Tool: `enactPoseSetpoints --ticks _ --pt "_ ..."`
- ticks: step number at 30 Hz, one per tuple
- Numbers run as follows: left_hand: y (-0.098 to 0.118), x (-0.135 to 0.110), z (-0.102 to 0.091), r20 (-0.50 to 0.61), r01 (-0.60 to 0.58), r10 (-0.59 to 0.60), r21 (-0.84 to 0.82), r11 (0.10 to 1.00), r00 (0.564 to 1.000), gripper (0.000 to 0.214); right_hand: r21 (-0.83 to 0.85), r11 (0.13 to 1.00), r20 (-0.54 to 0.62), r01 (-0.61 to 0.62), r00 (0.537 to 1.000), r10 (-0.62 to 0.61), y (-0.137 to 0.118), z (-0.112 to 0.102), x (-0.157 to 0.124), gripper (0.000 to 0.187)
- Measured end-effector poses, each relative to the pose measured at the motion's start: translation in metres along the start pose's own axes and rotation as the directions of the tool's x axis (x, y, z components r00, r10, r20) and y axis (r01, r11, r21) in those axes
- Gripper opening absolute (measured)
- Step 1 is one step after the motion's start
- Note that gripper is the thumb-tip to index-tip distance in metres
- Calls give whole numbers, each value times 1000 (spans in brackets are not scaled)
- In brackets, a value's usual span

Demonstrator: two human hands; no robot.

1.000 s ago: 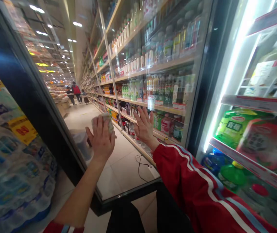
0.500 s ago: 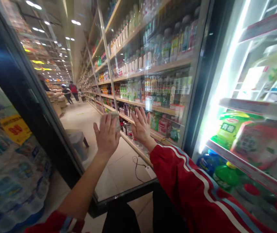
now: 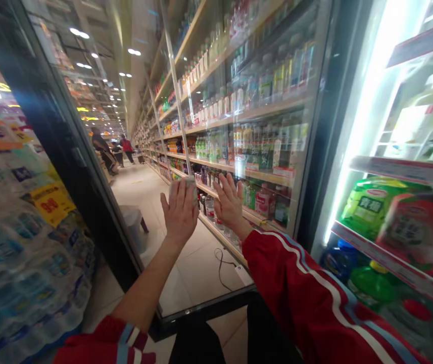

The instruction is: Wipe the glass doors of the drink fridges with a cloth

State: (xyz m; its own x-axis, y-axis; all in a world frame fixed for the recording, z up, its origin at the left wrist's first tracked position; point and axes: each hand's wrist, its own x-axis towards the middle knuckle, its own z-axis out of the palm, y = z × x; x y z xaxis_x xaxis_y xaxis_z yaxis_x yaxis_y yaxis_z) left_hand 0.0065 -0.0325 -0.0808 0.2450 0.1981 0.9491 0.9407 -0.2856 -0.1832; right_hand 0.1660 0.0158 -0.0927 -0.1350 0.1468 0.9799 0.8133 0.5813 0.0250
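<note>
My left hand (image 3: 180, 212) presses a pale cloth (image 3: 192, 183) against the open glass door (image 3: 186, 288) of a chiller; only the cloth's top edge shows above the fingers. My right hand (image 3: 229, 205) lies flat on the same glass just to the right, fingers spread, holding nothing. The two hands are almost touching. Both arms wear red sleeves with white stripes; the left sleeve is pushed up to the elbow.
The door's dark frame (image 3: 68, 151) runs up the left side. Lit chiller shelves with green bottles (image 3: 370, 207) stand at the right. Packs of water bottles (image 3: 19, 263) are stacked at the left. Through the glass: a stool (image 3: 135, 225), a floor cable (image 3: 224, 265), distant people (image 3: 104, 149).
My left hand has slid the cloth to the right and slightly up across the glass, closing on my right hand. The right hand has stayed flat in place.
</note>
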Motion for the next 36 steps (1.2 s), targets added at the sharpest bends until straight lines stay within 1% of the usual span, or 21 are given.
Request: enactPoseSetpoints --ticks 2,4,6,8,9,11,12,14,17,20,22,25,28,31,34,36 --pt "-2 -2 -1 31 -18 20 -38 999 999 51 -13 1000 37 -7 999 8 0 -1 0 48" --pt "-9 -2 -6 47 12 -9 -66 998 999 52 -23 1000 87 -17 996 19 1 -2 1 49" --pt "-19 0 -14 21 107 -106 -70 992 994 56 -25 999 120 -23 992 26 0 -4 1 50" --pt "-26 4 -21 -19 213 -215 -73 974 976 60 -17 1000 119 -24 993 26 0 -5 2 50" --pt "-28 7 -23 -26 249 -251 -78 965 968 61 -12 1000 112 -25 993 26 0 -6 2 49" --pt "-25 11 -23 -10 276 -278 -89 957 961 61 -3 1000 105 -25 994 25 -1 -6 2 49" --pt "-20 12 -20 3 269 -270 -93 959 963 60 -1 1000 104 -24 994 24 -2 -6 2 49" --pt "-8 13 -12 27 221 -220 -97 970 975 58 -3 1000 100 -18 995 18 -2 -6 0 49" --pt "9 11 2 51 91 -86 -99 991 995 53 -11 1000 89 9 996 -8 0 -8 -2 48" --pt "13 9 8 60 5 1 -102 995 998 51 -14 999 120 36 992 -34 4 -11 -3 50" --pt "7 7 5 49 10 -6 -91 996 999 53 -11 999 144 44 989 -42 6 -13 -4 50" --pt "-6 8 -3 -1 81 -81 -56 995 997 57 -10 999 134 44 990 -42 5 -13 -4 50" --pt "-8 11 -5 -19 122 -123 -46 991 992 58 -9 1000 115 20 993 -19 2 -12 -5 50" --pt "5 13 3 6 71 -71 -65 995 997 56 -9 1000 104 17 994 -16 1 -12 -6 51" --pt "20 13 12 37 -5 9 -95 995 999 51 -2 999 107 54 993 -54 5 -14 -7 52" --pt "23 13 14 55 -42 48 -104 994 997 48 6 997 123 71 990 -71 9 -15 -8 51"
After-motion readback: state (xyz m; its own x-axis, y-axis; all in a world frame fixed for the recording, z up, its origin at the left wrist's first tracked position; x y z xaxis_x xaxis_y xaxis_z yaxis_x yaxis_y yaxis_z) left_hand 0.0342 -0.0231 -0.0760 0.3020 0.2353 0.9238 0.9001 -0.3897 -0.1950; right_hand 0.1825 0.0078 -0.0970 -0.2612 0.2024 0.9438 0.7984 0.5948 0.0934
